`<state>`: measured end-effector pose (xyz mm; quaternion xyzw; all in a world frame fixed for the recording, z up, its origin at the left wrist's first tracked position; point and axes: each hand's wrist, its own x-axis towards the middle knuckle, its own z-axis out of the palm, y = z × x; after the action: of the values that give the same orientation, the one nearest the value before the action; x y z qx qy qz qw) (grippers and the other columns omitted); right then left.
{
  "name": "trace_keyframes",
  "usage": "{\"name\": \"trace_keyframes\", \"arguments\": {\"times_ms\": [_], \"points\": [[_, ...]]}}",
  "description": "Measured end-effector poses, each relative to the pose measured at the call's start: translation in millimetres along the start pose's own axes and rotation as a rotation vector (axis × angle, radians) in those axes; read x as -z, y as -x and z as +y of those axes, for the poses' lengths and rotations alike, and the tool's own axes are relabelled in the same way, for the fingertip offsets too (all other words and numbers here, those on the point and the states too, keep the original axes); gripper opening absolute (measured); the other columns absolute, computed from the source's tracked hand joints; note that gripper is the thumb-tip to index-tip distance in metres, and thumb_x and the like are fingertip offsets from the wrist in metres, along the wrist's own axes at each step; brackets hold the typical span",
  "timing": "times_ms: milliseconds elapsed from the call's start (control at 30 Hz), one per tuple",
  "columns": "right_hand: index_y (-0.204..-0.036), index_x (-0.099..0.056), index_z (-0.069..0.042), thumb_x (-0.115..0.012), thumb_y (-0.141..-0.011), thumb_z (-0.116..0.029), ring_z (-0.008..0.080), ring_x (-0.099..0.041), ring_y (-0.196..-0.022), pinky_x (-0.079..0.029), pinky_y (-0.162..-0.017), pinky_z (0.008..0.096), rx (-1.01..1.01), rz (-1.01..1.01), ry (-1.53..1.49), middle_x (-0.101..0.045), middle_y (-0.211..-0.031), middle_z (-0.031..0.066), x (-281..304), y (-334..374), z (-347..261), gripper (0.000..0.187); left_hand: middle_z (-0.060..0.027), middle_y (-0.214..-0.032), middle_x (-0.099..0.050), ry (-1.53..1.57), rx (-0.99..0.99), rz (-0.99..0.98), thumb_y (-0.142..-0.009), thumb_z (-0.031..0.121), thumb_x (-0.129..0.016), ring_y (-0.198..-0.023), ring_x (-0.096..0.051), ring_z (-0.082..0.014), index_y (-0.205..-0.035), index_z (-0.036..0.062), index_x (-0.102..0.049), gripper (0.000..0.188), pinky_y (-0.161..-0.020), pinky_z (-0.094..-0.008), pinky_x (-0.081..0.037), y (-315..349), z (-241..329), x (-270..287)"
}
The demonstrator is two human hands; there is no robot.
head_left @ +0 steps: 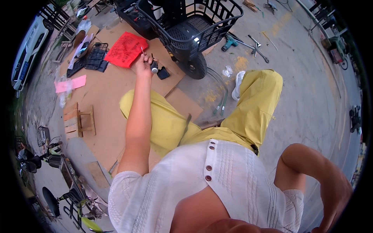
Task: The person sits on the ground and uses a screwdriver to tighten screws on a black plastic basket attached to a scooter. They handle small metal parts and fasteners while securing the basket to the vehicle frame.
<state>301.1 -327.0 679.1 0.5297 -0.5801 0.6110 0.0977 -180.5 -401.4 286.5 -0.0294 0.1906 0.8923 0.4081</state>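
My left hand [143,65] is stretched out over the brown cardboard, its fingers closed round a small dark cylinder with a silvery end [154,68]. A thin, pale rod [142,50] sticks up by the same fingers; I cannot tell whether it belongs to the cylinder. Right behind the hand lies a red sheet or bag [126,49] with dark print. A small black square part [163,73] rests just to the hand's right. My right arm is bent up at the lower right; my right hand [329,222] is at the picture's rim, its fingers mostly hidden.
An electric scooter's black front basket [194,29] and wheel [193,66] stand ahead. Rightward lie a teal power drill [229,42], a cross wrench [256,47] and green-ended cables [219,106]. Leftward are a small wooden stool [73,120], black rack [96,57] and parked bikes [64,167].
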Motion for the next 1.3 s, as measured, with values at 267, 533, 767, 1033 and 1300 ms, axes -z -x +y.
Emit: {"name": "trace_keyframes", "arguments": {"times_ms": [267,533,767,1033,1300], "points": [[-0.115,-0.052,0.001,-0.041,-0.099,-0.045,0.0206,-0.059,-0.086,-0.053,-0.074,0.0366,-0.806,1.093,-0.263,-0.057,-0.1,0.0136,41.7,141.5,212.2,0.049,0.0027,-0.062,-0.037,0.061,-0.051,-0.22,-0.101,0.022,-0.042,-0.053,-0.036,-0.0115,-0.096,0.0079,-0.051,0.017,-0.07,-0.0325,-0.038,128.3,-80.3,-60.2],[-0.132,-0.037,0.001,-0.052,-0.096,-0.018,0.0186,-0.061,-0.084,-0.055,-0.07,0.0332,-1.136,0.951,-0.64,-0.056,-0.103,0.0129,22.1,176.4,310.9,0.044,-0.0013,-0.068,-0.046,-0.308,-0.239,0.066,-0.098,0.026,-0.048,-0.068,-0.049,-0.0184,-0.092,0.0088,-0.051,0.019,-0.081,-0.0365,-0.043,177.7,-126.5,-68.7],[-0.093,-0.048,-0.001,-0.058,-0.088,-0.004,0.0103,-0.052,-0.061,-0.041,-0.054,0.0241,-1.282,0.979,-0.201,-0.053,-0.078,0.0043,32.8,200.8,265.2,0.012,-0.0153,-0.132,-0.05,0.268,-0.017,0.059,-0.097,0.013,-0.045,-0.137,-0.032,-0.0335,-0.096,0.0005,-0.056,0.016,-0.112,-0.0491,-0.028,171.1,-119.9,-84.5],[-0.098,-0.062,0.0,-0.069,-0.079,-0.004,0.0256,-0.06,-0.079,-0.048,-0.071,0.0323,-0.839,0.884,0.81,-0.057,-0.087,0.0126,42.3,169.7,275.3,0.022,-0.0177,-0.145,-0.038,0.092,0.163,0.095,-0.096,0.01,-0.044,-0.14,-0.026,-0.0327,-0.108,-0.0008,-0.052,0.018,-0.116,-0.0479,-0.023,175.1,-152.4,-120.7],[-0.095,-0.062,0.001,-0.072,-0.077,-0.006,0.0208,-0.06,-0.07,-0.047,-0.064,0.0309,-0.919,0.92,0.853,-0.062,-0.083,0.0097,35.1,198.1,284.1,0.021,-0.0194,-0.138,-0.046,-0.129,0.132,0.135,-0.096,0.018,-0.049,-0.13,-0.041,-0.0317,-0.104,0.0031,-0.053,0.017,-0.109,-0.0474,-0.033,173.2,-170.5,-98.7]]}}
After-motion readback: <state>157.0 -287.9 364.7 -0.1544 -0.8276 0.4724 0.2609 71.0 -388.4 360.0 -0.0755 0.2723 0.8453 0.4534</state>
